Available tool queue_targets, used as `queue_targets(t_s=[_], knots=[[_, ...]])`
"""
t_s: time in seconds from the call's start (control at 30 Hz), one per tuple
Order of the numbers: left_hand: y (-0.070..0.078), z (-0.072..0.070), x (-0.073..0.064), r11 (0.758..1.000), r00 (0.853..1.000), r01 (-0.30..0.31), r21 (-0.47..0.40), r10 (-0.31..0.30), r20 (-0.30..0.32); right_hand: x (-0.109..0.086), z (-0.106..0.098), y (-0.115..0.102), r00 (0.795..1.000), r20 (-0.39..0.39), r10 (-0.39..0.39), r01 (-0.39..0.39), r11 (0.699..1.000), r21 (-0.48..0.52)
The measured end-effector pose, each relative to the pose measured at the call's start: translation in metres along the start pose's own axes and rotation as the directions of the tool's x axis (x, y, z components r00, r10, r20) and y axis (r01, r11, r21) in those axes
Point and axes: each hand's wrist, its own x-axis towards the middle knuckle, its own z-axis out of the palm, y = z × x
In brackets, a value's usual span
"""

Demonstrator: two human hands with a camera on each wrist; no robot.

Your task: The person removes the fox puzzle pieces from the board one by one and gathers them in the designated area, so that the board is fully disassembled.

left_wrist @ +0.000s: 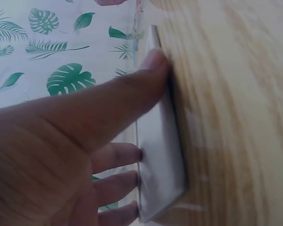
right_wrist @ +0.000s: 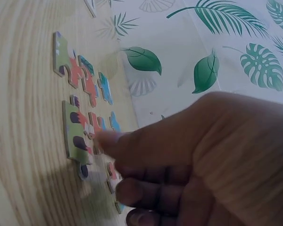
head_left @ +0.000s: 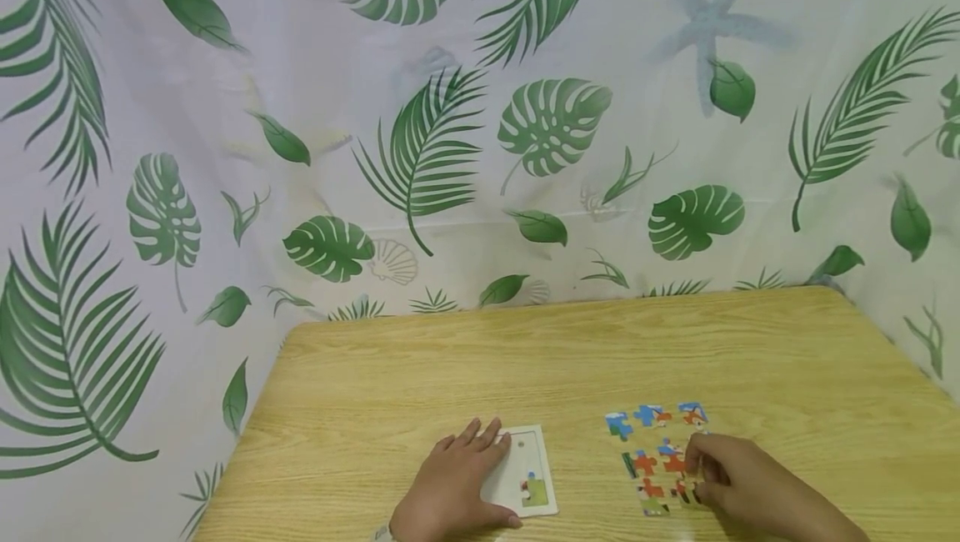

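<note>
My left hand lies over the left part of a white puzzle tray, fingers spread across it and thumb by its near edge. One green jigsaw piece with a blue knob sits in the tray's lower right corner. In the left wrist view the thumb and fingertips rest along the tray. My right hand hovers low over loose jigsaw pieces, thumb and index finger apart. The right wrist view has its thumb tip close beside a green and red piece; its other fingers are bent.
The pieces form loose rows on the wood-grain table, right of the tray. Blue-topped pieces lie in the far row. A white leaf-print curtain hangs behind the table and along its sides.
</note>
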Motion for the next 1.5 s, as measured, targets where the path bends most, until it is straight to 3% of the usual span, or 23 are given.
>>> queue_targets(t_s=[0.13,0.4,0.67,0.93,1.2,1.5], knots=[[0.002,-0.003,-0.001,1.0,1.0,-0.009,0.013,0.009,-0.003,0.006,0.004,-0.002,0.998,-0.044,-0.036,0.036,0.999,0.001],[0.001,-0.001,0.002,0.992,0.99,-0.125,0.003,0.125,-0.057,0.036,0.017,-0.021,0.992,-0.045,-0.118,0.12,0.992,0.047],[0.003,-0.003,0.002,0.994,0.994,-0.101,0.03,0.102,-0.044,0.071,0.042,-0.057,0.987,0.018,-0.16,0.16,0.987,0.008],[0.001,0.001,0.003,0.995,0.994,-0.098,0.022,0.099,-0.055,0.1,0.073,-0.087,0.967,0.073,-0.243,0.247,0.968,-0.04],[0.0,0.001,0.001,0.993,0.991,-0.11,-0.03,0.107,-0.085,0.113,0.088,-0.098,0.963,0.133,-0.233,0.246,0.965,-0.091],[0.002,0.001,-0.001,0.995,0.992,-0.101,-0.019,0.099,-0.079,0.112,0.1,-0.097,0.975,0.176,-0.133,0.154,0.982,-0.111]])
